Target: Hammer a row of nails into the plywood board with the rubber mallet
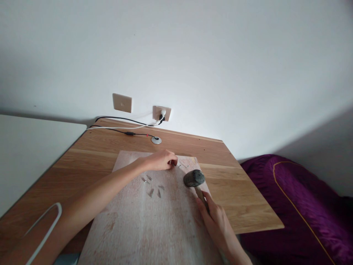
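"What lies nearest us?"

"A scuffed plywood board (143,235) on the desk (242,198). At four o'clock our right hand (217,224) is clamped round the wooden handle of a mallet (194,178) with a dark head."

"And our left hand (161,161)?"

"Well apart from the right, at twelve o'clock. Its fingertips (173,162) are beside small metal nails (151,193); we cannot tell if they pinch one."

"Farther off?"

"A purple bedspread (292,209) at three o'clock, then a wall socket (161,113) with a plug and cables (124,127) at twelve."
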`<state>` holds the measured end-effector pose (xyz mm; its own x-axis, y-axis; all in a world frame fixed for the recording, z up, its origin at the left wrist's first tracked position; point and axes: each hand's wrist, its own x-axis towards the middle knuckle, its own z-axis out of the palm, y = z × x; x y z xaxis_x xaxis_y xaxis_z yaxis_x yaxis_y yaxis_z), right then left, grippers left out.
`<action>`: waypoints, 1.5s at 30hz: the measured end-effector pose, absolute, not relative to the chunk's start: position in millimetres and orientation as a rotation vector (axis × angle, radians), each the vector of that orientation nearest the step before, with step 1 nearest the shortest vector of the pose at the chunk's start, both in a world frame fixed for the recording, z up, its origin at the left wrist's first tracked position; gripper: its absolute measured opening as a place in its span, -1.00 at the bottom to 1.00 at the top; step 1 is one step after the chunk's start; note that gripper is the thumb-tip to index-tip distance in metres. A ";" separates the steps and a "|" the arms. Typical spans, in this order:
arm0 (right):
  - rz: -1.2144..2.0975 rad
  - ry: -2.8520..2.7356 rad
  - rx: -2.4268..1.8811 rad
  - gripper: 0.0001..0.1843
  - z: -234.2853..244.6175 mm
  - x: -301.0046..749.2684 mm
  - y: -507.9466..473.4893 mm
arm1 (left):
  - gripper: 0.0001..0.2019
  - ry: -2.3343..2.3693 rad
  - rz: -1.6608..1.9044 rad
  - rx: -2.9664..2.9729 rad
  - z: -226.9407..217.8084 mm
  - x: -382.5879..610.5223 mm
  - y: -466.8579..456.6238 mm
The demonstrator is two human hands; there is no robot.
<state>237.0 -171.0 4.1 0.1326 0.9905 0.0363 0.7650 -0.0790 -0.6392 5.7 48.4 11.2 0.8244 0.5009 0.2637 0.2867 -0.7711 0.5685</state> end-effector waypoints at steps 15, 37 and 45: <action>0.621 -1.757 -1.866 -0.41 32.7 217.7 -131.5 | -0.58 0.668 0.560 2.311 2.3 2.7 49.3; 0.629 -1.897 -1.786 -0.56 36.9 197.1 -102.4 | -0.56 0.632 0.537 2.232 -3.3 -0.2 57.7; 0.681 -1.764 -1.823 -0.50 38.8 203.0 -104.5 | -0.61 0.715 0.560 2.212 -4.8 5.9 51.6</action>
<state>203.0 -104.5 38.8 0.0308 0.9995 -0.0057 0.7441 -0.0268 -0.6676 5.9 51.6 -4.8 0.7500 0.6388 0.1714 0.3193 -0.5767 0.7520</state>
